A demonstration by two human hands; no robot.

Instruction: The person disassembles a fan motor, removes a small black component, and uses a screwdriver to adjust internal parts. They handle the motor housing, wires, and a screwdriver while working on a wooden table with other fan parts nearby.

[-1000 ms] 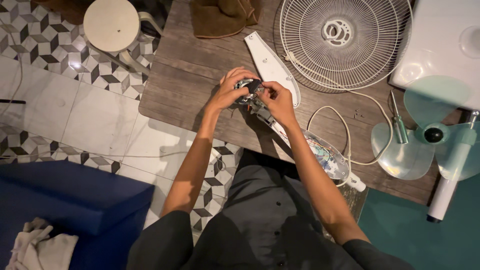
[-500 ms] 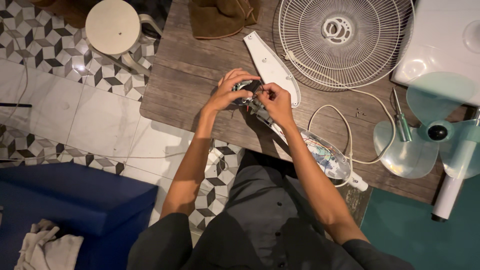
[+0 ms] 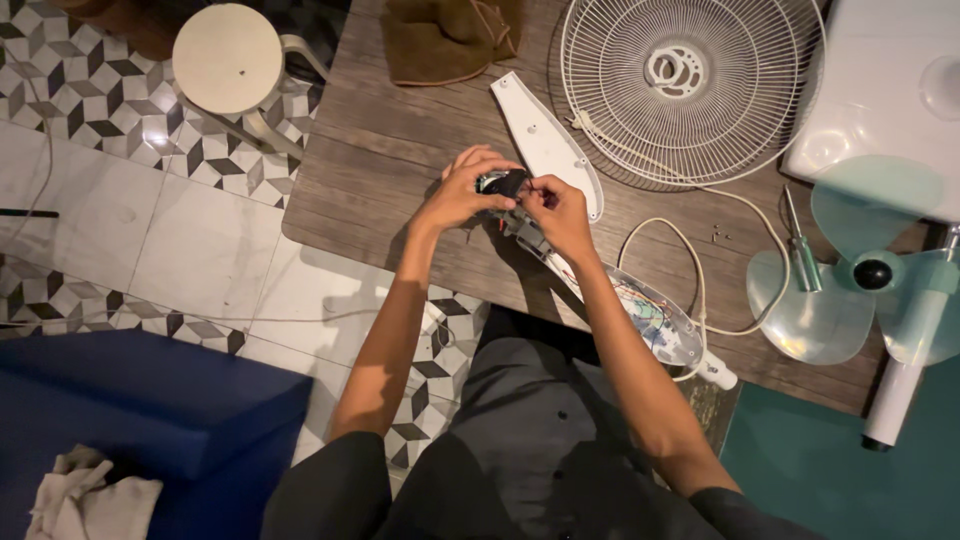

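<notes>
Both hands meet over the near-left part of the dark wooden table point(image 3: 380, 150), a little in from its left edge. The left hand point(image 3: 462, 192) curls round a small black and grey motor part point(image 3: 503, 184), fingers wrapped over its far side, while the right hand point(image 3: 558, 210) pinches the same part from the other side with thumb and fingertips drawn close together. So the part is held between the two hands, just above the tabletop.

Directly beneath them lies a long opened fan housing with coloured wires showing inside point(image 3: 640, 310), running slantwise toward the near edge of the table. Beside it, farther in, rests a long white plastic cover point(image 3: 545, 140), lying flat and touching the rim of a round white wire fan guard point(image 3: 690, 85) at the far side. A white power cord point(image 3: 700, 270) loops across the boards to the right of the hands. Near the right edge sits a pale green translucent fan blade point(image 3: 850, 270) with a screwdriver point(image 3: 800, 245) lying by it. A brown cloth point(image 3: 450, 38) is bunched at the far edge, and a round white stool point(image 3: 228, 58) stands on the patterned floor off the left edge.
</notes>
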